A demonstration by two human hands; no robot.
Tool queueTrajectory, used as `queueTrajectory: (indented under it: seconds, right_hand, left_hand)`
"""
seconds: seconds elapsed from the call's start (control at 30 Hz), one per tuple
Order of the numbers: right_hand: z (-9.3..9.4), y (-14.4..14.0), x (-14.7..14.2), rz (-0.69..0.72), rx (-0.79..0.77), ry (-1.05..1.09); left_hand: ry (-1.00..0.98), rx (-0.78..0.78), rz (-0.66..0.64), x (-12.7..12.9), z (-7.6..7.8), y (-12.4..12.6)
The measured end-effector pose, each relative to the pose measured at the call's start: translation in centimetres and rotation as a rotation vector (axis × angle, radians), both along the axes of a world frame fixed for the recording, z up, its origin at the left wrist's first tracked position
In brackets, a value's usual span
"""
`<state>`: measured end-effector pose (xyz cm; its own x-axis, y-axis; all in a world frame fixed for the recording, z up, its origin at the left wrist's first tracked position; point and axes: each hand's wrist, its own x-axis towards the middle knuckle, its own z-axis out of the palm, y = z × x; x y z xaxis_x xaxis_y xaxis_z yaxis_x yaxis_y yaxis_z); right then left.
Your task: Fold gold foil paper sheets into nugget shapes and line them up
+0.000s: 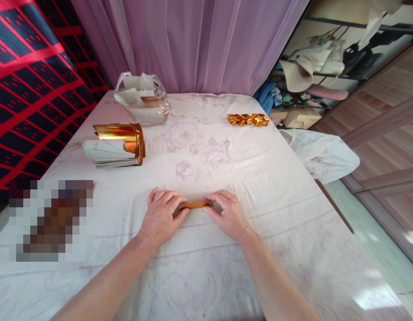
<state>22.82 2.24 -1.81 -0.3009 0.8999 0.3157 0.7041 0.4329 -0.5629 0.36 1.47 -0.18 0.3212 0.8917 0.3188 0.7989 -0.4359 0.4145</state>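
- Head view, gold strip (196, 204): one, slim, lying directly between the two hands near the middle of the worktop (206, 249); long axis running left to right, ends partly hidden by fingers.
- Left hand (163, 213): thumb and fingers closed on the strip's left end.
- Right hand (228, 213): thumb and fingers closed on its right end; neither hand nearer.
- Stack of gold and white sheets (117, 131): ahead and left of the left hand, apart from it.
- Clear plastic bag (149, 117): behind the stack, papers inside.
- Row of crumpled-looking gold pieces (248, 119): far side, ahead and right of the right hand.
- Pixelated patch (54, 223): left side, contents unreadable.
- Obstruction: none of these touches strip or hands.
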Motion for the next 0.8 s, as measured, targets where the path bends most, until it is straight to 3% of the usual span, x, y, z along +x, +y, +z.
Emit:
queueTrajectory:
  seconds: [0.33,0.6,0.8]
  right_hand:
    - [-0.1,0.0,0.2,0.021,0.039,0.013]
    - [1.4,-0.1,1.5,0.174,-0.041,0.141]
    - [1.4,0.1,1.5,0.072,0.007,0.232]
  left_hand:
    - [-0.024,-0.032,-0.051,0.0,0.2,-0.1]
    - [-0.057,0.033,-0.078,-0.1,0.3,-0.1]
    - [-0.057,0.098,-0.063,-0.4,0.0,0.1]
